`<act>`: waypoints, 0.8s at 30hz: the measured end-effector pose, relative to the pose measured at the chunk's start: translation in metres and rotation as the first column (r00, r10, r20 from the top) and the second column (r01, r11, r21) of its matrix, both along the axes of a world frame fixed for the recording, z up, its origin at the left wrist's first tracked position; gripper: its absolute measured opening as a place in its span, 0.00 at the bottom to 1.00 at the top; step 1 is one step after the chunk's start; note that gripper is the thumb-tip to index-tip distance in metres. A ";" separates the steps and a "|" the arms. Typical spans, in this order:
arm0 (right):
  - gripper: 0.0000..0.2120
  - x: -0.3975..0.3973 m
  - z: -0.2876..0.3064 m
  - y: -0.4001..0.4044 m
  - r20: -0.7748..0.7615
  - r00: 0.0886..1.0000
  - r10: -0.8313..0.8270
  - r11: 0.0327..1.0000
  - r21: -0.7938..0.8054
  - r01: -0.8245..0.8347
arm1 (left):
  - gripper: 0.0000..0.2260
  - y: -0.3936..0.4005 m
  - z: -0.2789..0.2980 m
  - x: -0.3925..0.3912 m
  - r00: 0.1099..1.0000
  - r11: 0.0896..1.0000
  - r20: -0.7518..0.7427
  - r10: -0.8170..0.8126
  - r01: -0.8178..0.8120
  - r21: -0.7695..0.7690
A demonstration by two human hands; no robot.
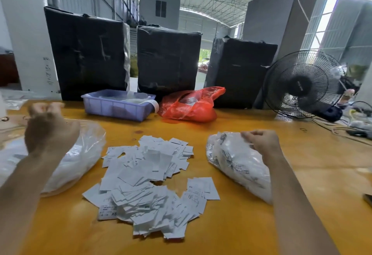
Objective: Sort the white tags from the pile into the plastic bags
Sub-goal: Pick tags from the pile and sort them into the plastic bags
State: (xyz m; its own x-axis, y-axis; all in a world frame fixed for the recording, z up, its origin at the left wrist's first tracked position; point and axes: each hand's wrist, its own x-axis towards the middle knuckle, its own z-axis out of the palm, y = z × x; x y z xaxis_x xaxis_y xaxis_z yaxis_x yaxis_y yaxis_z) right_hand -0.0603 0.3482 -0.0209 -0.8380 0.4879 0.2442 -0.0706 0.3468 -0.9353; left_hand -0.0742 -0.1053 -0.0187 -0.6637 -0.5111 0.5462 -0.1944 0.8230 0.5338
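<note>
- Loose pile of small white paper tags (150,182), some printed "XS", is lying in the middle of the yellow-orange wooden table (251,224), between the person's two forearms.
- Clear plastic bag on the left (84,154) is sitting just beside the pile's left edge, slumped, with pale contents showing through; details too hazy to make out.
- Clear plastic bag on the right (235,162), with dark print on its film, is lying just right of the pile, bulging with white contents.
- Left hand (49,132) is hanging raised above the left bag, back of the hand toward the camera, fingers curled inward; motion blur at the fingertips, so cannot tell whether they are pinching anything.
- Right hand (261,144) is resting on top of the right bag, fingers bent and drawn together at the bag's upper film; looks like pinching the plastic, though a tag between them cannot be ruled in or out.
- Pale blue rectangular plastic tray (117,107) is standing farther back, holding whitish material, a white strip trailing over its right rim.
- Crumpled red translucent plastic bag (189,105) is lying just right of the tray.
- Three tall black-wrapped boxes (167,59) are standing in a row behind them.
- Black round electric fan (302,85) is standing at the table's far right, cables lying near it.
</note>
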 end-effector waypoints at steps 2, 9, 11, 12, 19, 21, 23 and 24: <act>0.06 0.003 0.016 -0.015 -0.088 0.989 0.117 0.962 -0.239 -0.135 | 0.21 0.025 0.008 0.007 0.989 0.993 -0.096 -0.115 0.113 -0.023; 0.07 0.019 0.039 -0.109 -0.125 0.759 0.639 0.731 -0.209 -0.650 | 0.25 0.119 0.028 0.052 0.621 0.397 -0.173 -0.764 0.664 0.634; 0.05 0.022 0.033 -0.133 -0.085 0.744 0.662 0.736 -0.111 -0.668 | 0.31 0.132 0.026 0.056 0.517 0.161 -0.189 -0.835 0.558 0.814; 0.05 0.023 0.030 -0.141 -0.077 0.741 0.667 0.739 -0.067 -0.671 | 0.32 0.135 0.023 0.056 0.482 0.114 -0.180 -0.858 0.520 0.847; 0.04 0.021 0.014 -0.158 -0.023 0.752 0.658 0.750 -0.062 -0.658 | 0.11 0.136 0.002 0.051 0.574 0.161 -0.189 -0.797 0.504 0.849; 0.08 0.021 0.013 -0.160 0.004 0.722 0.692 0.718 -0.109 -0.688 | 0.05 0.135 -0.001 0.048 0.648 0.199 -0.195 -0.736 0.483 0.853; 0.11 0.021 0.011 -0.163 0.009 0.705 0.709 0.700 -0.124 -0.703 | 0.02 0.133 -0.003 0.046 0.687 0.191 -0.219 -0.693 0.467 0.863; 0.11 0.021 0.009 -0.165 0.005 0.701 0.713 0.697 -0.119 -0.708 | 0.02 0.132 -0.002 0.045 0.696 0.171 -0.235 -0.679 0.461 0.871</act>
